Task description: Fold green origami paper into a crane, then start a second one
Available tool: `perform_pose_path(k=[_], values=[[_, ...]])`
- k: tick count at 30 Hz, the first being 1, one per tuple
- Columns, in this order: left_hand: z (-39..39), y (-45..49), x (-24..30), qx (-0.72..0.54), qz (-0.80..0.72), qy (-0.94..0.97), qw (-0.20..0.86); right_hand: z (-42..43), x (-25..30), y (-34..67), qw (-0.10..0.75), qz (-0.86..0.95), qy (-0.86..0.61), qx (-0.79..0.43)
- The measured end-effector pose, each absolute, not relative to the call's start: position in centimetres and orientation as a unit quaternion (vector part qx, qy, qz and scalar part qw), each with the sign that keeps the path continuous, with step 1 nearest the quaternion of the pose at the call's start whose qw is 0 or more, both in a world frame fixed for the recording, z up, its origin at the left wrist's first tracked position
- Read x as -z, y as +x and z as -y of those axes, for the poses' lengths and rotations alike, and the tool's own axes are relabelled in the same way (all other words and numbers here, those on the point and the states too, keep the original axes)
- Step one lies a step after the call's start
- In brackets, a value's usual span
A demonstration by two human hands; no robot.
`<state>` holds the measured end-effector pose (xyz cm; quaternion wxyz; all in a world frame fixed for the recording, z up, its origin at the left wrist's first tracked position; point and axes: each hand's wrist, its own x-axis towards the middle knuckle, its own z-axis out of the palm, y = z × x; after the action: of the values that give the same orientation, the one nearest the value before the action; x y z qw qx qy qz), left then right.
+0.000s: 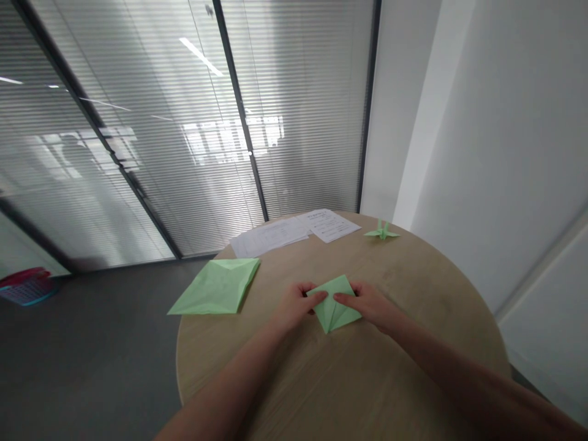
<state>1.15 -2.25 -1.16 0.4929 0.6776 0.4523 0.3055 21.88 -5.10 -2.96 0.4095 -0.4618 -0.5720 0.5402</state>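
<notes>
Pinching a folded green paper diamond (335,311) from both sides here, left hand (296,304) and right hand (374,303), fingers snug on it with thumbs on top. It's over the middle of the round wooden worktop (340,380); can't tell if it's touching. Off to the left, green origami paper (214,285) pokes past the edge. Farther back: printed sheets (271,237), plus a green origami crane (382,233) on the right, then window blinds (303,177).
</notes>
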Motion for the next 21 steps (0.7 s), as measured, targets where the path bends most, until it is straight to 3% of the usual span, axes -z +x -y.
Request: perform_pose_path(k=[7, 21], values=[[2.7, 1.6, 1.0, -0.319, -0.428, 0.625, 0.570, 5.4, 2.8, 21.6, 0.444, 0.541, -0.462, -0.545], [2.6, 1.9, 2.0, -0.264, -0.422, 0.702, 0.510, 5.0, 2.7, 21.9, 0.516, 0.510, -0.471, -0.502]])
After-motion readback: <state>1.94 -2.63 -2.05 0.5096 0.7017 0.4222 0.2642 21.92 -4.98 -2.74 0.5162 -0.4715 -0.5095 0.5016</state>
